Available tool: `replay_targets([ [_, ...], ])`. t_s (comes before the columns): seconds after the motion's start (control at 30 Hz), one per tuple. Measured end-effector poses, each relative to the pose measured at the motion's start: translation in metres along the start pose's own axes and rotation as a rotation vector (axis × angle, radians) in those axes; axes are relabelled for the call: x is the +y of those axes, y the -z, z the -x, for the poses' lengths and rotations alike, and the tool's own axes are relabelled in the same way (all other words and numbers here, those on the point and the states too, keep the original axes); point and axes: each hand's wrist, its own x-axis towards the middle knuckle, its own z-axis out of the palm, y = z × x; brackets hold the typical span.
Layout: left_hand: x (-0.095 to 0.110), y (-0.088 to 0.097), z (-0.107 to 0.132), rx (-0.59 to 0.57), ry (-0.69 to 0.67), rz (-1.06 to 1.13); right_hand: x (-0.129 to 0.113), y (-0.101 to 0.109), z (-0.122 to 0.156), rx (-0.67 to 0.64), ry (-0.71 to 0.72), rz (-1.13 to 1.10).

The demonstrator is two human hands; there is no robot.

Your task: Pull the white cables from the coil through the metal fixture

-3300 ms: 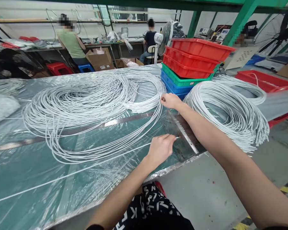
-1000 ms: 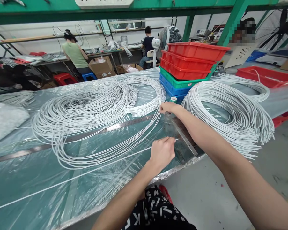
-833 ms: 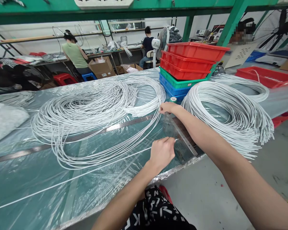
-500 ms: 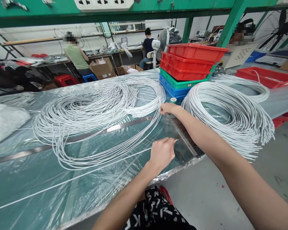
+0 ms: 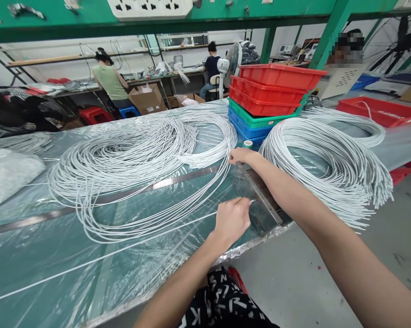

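Partly, left hand (image 5: pixel 231 219) hiding wire end (image 5: pixel 251 201)

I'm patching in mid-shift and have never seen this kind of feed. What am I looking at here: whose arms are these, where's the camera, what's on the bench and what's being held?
There is no machine: these are a person's two bare arms, filmed by a camera worn on their head, looking forward and down. The left hand pinches the end of a single white cable that runs away to the left across the plastic-covered table. The right hand reaches farther out and grips strands at the edge of the big loose cable coil. A long steel ruler lies under the strands, and a metal plate sits by the hands. To the right lie a second cable bundle and stacked coloured trays. Other people work at benches behind.
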Motion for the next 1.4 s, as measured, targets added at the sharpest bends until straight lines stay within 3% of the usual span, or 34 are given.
replay_targets([
  [0.4,-0.002,-0.008,0.001,-0.018,0.016,0.090,0.002,0.000,-0.002,0.004,0.011,-0.004],
  [0.6,-0.015,-0.005,-0.001,0.027,0.027,0.284,0.004,0.000,-0.003,0.048,0.067,-0.024],
  [0.7,-0.034,0.008,-0.014,0.210,0.143,0.426,0.004,0.001,-0.005,0.136,0.123,-0.093],
  [0.8,-0.056,0.030,-0.037,0.452,0.262,0.550,-0.003,0.004,-0.004,0.297,0.299,-0.234],
  [0.9,-0.070,0.063,-0.057,0.593,0.234,0.567,-0.025,0.010,0.008,0.340,0.524,-0.363],
  [1.0,-0.068,0.098,-0.067,0.649,0.145,0.498,-0.058,0.013,0.033,0.320,0.688,-0.465],
  [1.13,-0.052,0.130,-0.066,0.676,0.009,0.416,-0.098,0.006,0.070,0.278,0.684,-0.669],
  [1.23,-0.039,0.137,-0.057,0.646,-0.065,0.404,-0.111,-0.003,0.087,0.372,0.709,-0.963],
  [1.3,-0.035,0.137,-0.044,0.563,-0.067,0.388,-0.111,-0.004,0.095,0.451,0.727,-1.138],
  [1.4,-0.040,0.133,-0.011,0.341,0.002,0.420,-0.097,0.004,0.114,0.395,0.667,-1.326],
])
